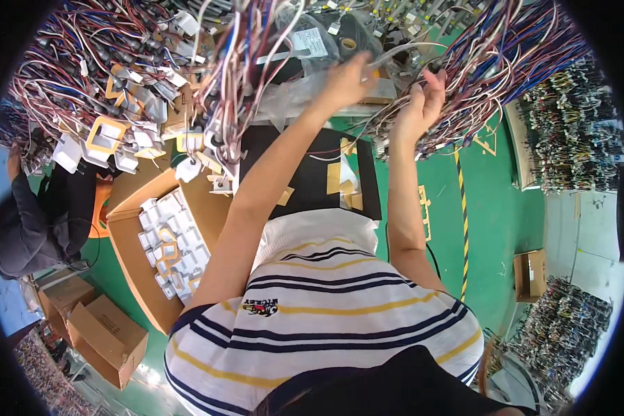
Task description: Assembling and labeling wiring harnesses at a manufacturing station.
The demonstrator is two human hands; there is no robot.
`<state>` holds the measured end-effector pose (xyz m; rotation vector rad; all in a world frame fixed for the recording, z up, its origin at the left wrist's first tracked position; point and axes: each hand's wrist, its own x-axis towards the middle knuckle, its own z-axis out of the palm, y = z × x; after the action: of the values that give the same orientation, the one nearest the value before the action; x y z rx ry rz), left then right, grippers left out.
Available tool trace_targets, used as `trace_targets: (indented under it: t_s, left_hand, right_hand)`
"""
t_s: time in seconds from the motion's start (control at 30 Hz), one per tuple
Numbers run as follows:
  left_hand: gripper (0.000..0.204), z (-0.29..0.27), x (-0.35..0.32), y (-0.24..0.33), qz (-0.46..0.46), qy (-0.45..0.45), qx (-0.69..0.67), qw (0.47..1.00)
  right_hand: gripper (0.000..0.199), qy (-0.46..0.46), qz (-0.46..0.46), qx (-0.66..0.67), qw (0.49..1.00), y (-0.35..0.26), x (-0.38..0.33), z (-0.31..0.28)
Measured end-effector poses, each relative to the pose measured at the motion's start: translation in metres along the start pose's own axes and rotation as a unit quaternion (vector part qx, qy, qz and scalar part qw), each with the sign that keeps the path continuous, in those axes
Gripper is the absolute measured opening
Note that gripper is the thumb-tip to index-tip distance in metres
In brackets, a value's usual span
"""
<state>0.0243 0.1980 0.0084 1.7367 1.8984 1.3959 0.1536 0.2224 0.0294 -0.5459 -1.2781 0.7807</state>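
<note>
My left hand (pixel 350 84) is raised over the far side of the bench, smeared by motion, so its grip does not show clearly. A pale cable (pixel 409 46) arcs from beside its fingers toward the wire bundle on the right. My right hand (pixel 424 105) is at the left edge of that large bundle of brown, white and blue wires (pixel 489 83), thumb and fingers apart. Some wires pass behind it. Below my forearms lies a black board (pixel 298 156) with pieces of yellowish tape (pixel 334 179) and thin loose wires.
At left, a cardboard box (pixel 135 222) holds several white plastic housings (pixel 177 239). More wire bundles (pixel 232 76) hang at the far left, some with white frames. Another person (pixel 31 222) sits there. A clear plastic bag (pixel 315 45) lies at the back. Wire racks (pixel 572 125) stand right.
</note>
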Motion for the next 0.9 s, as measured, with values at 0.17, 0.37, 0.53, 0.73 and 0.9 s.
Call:
trace_targets:
  t_s: [0.17, 0.37, 0.53, 0.73, 0.9]
  left_hand:
    - [0.012, -0.020, -0.102, 0.064, 0.105, -0.011, -0.055, 0.993]
    - [0.010, -0.087, -0.188, 0.078, -0.078, -0.150, -0.022, 0.985]
    - [0.010, -0.128, -0.282, 0.035, -0.093, -0.057, 0.141, 0.984]
    - [0.007, -0.116, -0.300, 0.030, -0.154, 0.011, 0.029, 0.988]
    - [0.010, -0.101, -0.272, 0.031, -0.140, 0.037, -0.001, 0.989]
  right_hand:
    - [0.057, -0.106, 0.234, 0.129, 0.958, -0.020, 0.014, -0.033]
    - [0.026, -0.275, 0.371, 0.230, 0.857, -0.087, 0.010, -0.030]
    - [0.029, -0.451, 0.318, 0.169, 0.817, -0.098, -0.012, -0.022]
    - [0.019, -0.122, -0.116, -0.064, 0.984, -0.092, -0.004, -0.002]
    - [0.062, 0.031, -0.240, -0.197, 0.950, -0.112, 0.059, 0.044]
